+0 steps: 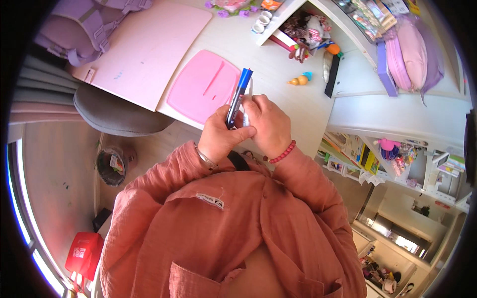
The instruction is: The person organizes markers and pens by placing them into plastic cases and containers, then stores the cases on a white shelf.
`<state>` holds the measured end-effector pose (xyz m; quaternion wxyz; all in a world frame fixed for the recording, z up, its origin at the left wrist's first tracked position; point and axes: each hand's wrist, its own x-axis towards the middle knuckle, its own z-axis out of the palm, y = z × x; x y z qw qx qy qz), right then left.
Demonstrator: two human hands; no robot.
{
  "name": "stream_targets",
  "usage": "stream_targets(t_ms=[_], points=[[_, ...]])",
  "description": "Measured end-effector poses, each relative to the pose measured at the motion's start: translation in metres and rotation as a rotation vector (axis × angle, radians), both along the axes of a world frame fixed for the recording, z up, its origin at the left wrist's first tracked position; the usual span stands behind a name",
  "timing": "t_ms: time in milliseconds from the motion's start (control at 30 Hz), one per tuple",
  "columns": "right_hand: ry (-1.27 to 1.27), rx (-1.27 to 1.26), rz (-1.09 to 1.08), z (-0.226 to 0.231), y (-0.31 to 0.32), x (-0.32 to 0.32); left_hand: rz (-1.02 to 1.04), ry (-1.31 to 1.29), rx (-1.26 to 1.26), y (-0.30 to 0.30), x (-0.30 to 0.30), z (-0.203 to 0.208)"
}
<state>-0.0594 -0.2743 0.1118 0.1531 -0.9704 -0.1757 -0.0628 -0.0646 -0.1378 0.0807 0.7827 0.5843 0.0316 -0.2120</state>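
Held upright between my hands is a marker with a blue cap and a dark barrel point(239, 98). My left hand point(217, 133) is closed round its lower part. Just right of it, a white pen or marker point(246, 118) stands nearly parallel, and my right hand point(271, 124) has its fingers curled round that one. The two hands touch near the thumbs, over the edge of a pale table. Under and beyond them lies a flat pink board point(198, 89) with rounded corners and a darker line across it. My right fingers partly hide the white pen.
A pink desktop point(144, 54) with a purple backpack point(82, 30) is at the far left, a grey chair point(117, 111) below it. A small yellow and blue toy point(300, 79) lies to the right, near a cluttered shelf point(278, 22). A bin point(115, 166) stands on the floor.
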Motion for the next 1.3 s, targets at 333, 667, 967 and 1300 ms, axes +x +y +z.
stream_targets(t_ms=[333,667,967,1300], points=[[0.254,1.884,-0.33,0.013,-0.078,-0.004,-0.15,0.315,-0.507,0.006,-0.003,0.0],[0.249,1.806,-0.304,0.014,-0.084,-0.006,-0.288,0.305,-0.452,-0.01,-0.012,0.0],[0.295,1.69,-0.201,0.015,-0.086,-0.015,-0.313,0.32,-0.416,-0.019,-0.018,0.01],[0.329,1.67,-0.1,0.02,-0.081,-0.024,-0.345,0.249,-0.373,-0.029,-0.031,0.015]])
